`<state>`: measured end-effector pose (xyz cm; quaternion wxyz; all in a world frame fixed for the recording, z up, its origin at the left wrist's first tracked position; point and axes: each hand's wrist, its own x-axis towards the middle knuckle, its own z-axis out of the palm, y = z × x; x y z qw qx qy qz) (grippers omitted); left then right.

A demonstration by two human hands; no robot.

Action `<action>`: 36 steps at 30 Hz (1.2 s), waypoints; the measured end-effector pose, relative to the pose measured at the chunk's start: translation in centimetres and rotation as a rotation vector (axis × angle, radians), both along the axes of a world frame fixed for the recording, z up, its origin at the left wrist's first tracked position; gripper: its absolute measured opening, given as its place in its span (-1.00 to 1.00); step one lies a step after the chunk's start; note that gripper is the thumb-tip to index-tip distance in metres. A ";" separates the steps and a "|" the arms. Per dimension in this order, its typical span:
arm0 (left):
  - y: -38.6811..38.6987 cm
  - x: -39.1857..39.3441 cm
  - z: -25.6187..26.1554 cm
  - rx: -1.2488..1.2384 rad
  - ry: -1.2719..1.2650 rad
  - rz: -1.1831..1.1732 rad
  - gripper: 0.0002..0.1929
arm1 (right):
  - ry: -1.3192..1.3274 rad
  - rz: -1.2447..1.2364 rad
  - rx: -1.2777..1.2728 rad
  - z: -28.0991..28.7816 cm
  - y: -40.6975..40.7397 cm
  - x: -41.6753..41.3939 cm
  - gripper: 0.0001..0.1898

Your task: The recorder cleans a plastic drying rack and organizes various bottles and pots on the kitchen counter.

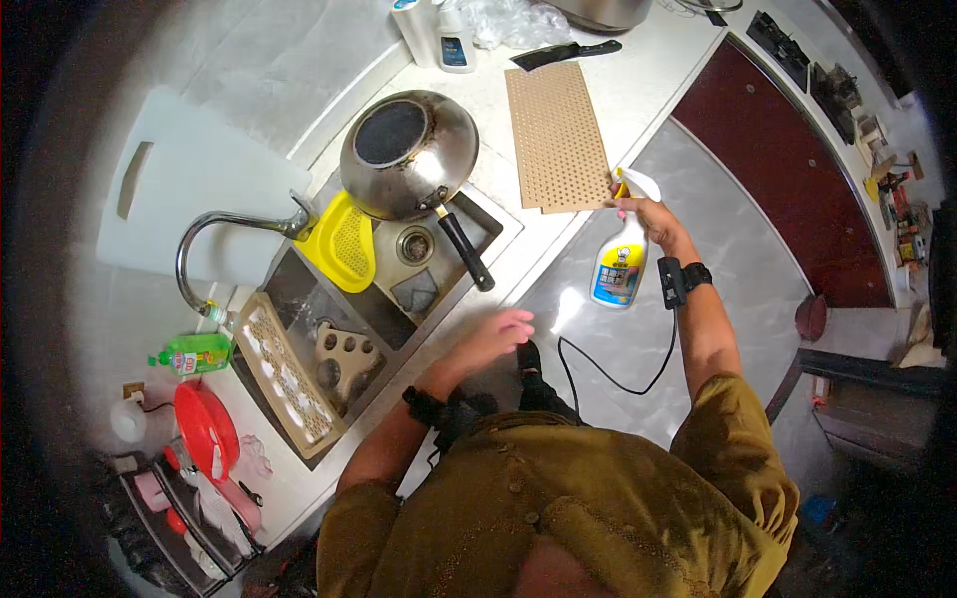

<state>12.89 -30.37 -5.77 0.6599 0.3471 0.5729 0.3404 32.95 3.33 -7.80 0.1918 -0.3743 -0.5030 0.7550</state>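
My right hand grips the neck of a white spray bottle with a yellow trigger and a yellow-and-blue label. The bottle hangs upright past the counter's front edge, above the floor. My left hand holds nothing; its fingers are apart, near the front rim of the sink. A perforated tan panel lies on the counter beside the bottle's head. Across the left basin leans a second perforated tan panel, streaked with white foam. A tan piece with round holes rests inside that basin.
An upturned wok sits over the right basin, its black handle pointing toward me. Beside it is a yellow strainer below the faucet. A cleaver lies behind the flat panel. Green detergent and a red basin stand left.
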 end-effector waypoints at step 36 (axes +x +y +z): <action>3.4 -3.2 -1.0 0.349 -0.667 0.591 -0.63 | -0.349 -0.020 0.497 5.3 -8.0 8.9 -0.45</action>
